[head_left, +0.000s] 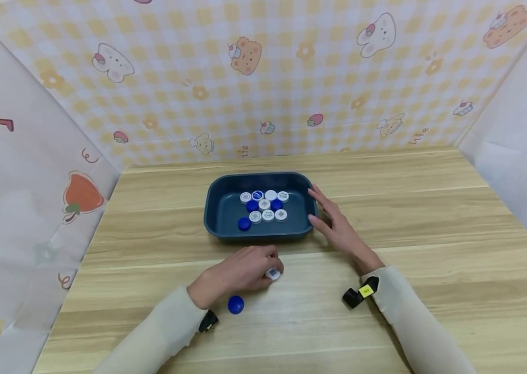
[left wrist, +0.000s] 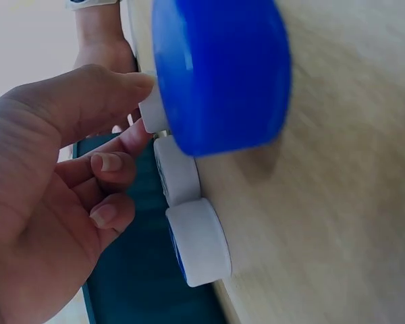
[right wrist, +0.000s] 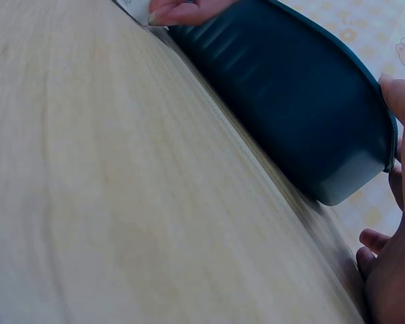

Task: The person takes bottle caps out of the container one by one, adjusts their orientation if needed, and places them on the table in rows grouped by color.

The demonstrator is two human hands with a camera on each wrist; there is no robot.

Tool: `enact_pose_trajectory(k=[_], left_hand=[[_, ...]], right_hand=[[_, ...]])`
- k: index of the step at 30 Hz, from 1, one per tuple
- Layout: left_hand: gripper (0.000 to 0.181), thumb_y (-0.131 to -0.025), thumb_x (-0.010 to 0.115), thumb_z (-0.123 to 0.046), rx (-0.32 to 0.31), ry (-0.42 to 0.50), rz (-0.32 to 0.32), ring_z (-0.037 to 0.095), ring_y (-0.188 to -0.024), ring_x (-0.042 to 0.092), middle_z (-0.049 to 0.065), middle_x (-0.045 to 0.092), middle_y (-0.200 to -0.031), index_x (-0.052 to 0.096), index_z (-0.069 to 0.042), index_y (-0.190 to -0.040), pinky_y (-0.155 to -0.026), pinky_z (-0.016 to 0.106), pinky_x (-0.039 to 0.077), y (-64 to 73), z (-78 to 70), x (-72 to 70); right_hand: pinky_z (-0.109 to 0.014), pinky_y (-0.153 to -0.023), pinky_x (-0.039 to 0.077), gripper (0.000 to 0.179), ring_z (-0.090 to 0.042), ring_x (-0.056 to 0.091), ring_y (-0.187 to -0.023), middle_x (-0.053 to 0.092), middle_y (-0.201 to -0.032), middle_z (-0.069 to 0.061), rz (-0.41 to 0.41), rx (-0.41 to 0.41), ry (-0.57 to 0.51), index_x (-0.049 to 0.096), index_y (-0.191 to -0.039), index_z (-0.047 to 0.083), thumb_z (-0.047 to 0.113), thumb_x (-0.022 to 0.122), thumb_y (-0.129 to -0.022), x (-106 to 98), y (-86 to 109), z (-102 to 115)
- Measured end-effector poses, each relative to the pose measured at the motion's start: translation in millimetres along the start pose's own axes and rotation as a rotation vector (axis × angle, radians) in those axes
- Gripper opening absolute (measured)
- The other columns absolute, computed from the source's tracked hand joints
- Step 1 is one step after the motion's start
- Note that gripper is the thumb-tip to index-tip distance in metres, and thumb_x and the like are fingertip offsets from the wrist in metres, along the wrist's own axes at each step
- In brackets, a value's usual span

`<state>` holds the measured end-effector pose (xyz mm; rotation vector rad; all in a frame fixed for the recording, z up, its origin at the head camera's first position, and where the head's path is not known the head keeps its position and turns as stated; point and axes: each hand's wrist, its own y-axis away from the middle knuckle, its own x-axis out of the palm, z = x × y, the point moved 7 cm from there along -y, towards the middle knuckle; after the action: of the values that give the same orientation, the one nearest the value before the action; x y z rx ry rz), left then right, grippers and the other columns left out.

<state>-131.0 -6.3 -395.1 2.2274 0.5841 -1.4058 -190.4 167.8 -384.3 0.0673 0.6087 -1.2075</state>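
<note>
Just in front of the dark teal tray [head_left: 214,208], my left hand [head_left: 249,267] pinches a white bottle cap [head_left: 272,274] with a printed square on top. The left wrist view has this white cap [left wrist: 152,113] between thumb and index finger, the other fingers curled. Close to that camera is a blue bottle cap [left wrist: 223,77]; the head view places this blue cap [head_left: 235,305] on the table by the left wrist. Two more white caps [left wrist: 199,241] stand near the left fingers, hidden in the head view. My right hand [head_left: 338,226] rests fairly straight fingers on the tray's right rim.
Inside the tray lie several white and blue caps [head_left: 268,215], grouped toward the middle. The tray stands on a wood-grain table [head_left: 408,208]. A checked, patterned cloth [head_left: 291,78] hangs behind the table, and pale sheets [head_left: 20,171] close off both sides.
</note>
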Motion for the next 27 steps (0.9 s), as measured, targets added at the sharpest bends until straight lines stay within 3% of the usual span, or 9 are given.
enact_pose_trajectory(k=[27], left_hand=[[0.027, -0.085, 0.073, -0.015, -0.003, -0.04, -0.023, 0.011, -0.09, 0.054, 0.001, 0.059, -0.109, 0.069, -0.017, -0.112, -0.082, 0.025, 0.047, 4.1, 3.8, -4.2]], right_hand=[[-0.056, -0.109, 0.018, 0.056, -0.03, 0.013, -0.142, 0.014, -0.158, -0.013, 0.004, -0.001, -0.008, 0.028, -0.149, 0.003, 0.007, 0.051, -0.098, 0.8, 0.0, -1.2]])
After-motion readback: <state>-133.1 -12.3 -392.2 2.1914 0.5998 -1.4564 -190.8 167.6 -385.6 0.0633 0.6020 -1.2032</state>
